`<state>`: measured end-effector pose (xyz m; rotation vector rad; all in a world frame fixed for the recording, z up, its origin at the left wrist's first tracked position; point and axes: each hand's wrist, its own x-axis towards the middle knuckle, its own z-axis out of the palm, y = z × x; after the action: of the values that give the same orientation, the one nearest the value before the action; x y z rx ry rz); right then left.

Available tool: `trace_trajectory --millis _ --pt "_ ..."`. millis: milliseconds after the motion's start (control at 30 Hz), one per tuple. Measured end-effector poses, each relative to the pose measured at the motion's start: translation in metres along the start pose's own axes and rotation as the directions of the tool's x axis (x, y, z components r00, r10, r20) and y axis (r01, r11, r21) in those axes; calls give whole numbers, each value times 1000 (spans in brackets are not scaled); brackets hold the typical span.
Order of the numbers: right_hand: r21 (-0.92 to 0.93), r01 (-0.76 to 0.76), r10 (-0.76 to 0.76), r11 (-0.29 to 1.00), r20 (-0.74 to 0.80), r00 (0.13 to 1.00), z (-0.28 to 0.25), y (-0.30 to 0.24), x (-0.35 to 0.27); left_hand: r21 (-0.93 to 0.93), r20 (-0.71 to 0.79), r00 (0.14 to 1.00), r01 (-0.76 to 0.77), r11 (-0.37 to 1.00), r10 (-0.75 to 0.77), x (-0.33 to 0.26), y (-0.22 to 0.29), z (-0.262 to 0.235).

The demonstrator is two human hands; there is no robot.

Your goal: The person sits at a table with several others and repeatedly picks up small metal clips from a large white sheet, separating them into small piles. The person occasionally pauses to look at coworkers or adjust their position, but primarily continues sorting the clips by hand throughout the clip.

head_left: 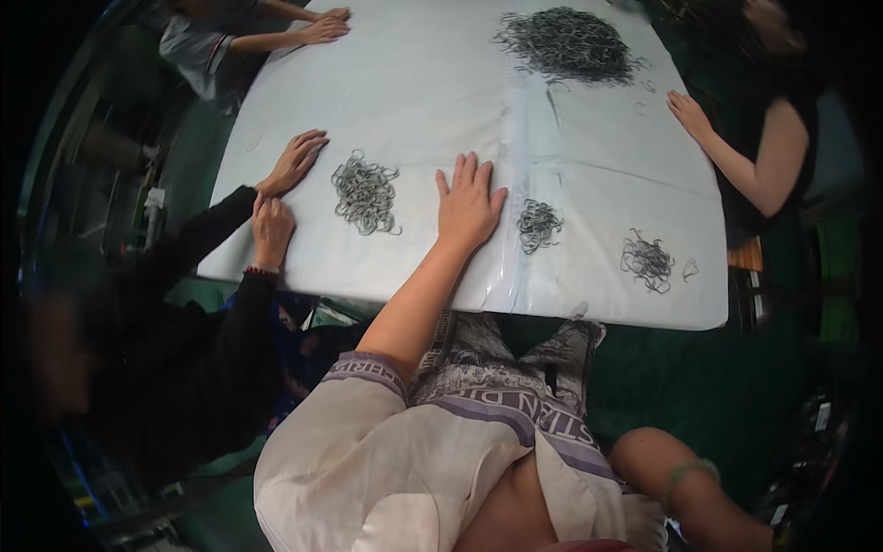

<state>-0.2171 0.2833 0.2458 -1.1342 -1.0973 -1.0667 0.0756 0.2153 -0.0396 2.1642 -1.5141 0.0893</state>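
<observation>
My left hand lies flat on the white-covered table, fingers stretched out and nothing held. Just right of it is a small heap of grey bent-wire pieces, apart from the thumb. A larger heap of the same hook-like pieces lies to its left. My right arm, with a pale green bangle, is bent at the lower right, away from the table. Whatever shows of the hand beyond the bangle is dark and cut by the rim, so its fingers cannot be made out.
Another small wire heap lies near the right corner, a loose piece beside it. The biggest heap is at the far side. Co-workers' hands rest at the left, far left and right. Clear tape crosses the cover.
</observation>
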Motion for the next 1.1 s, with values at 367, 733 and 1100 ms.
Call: trace_trajectory --millis 367,733,1100 --pt "-122 -991 -393 -59 -910 135 -143 -103 -224 -338 118 878 -403 850 463 -11 51 -7" --pt "-96 -478 -93 -873 -930 357 -186 -94 -290 -331 4 840 -512 793 543 -9 81 9" --pt "-10 -482 -210 -876 -893 399 -195 -91 -294 -381 164 702 -602 702 692 40 194 60"
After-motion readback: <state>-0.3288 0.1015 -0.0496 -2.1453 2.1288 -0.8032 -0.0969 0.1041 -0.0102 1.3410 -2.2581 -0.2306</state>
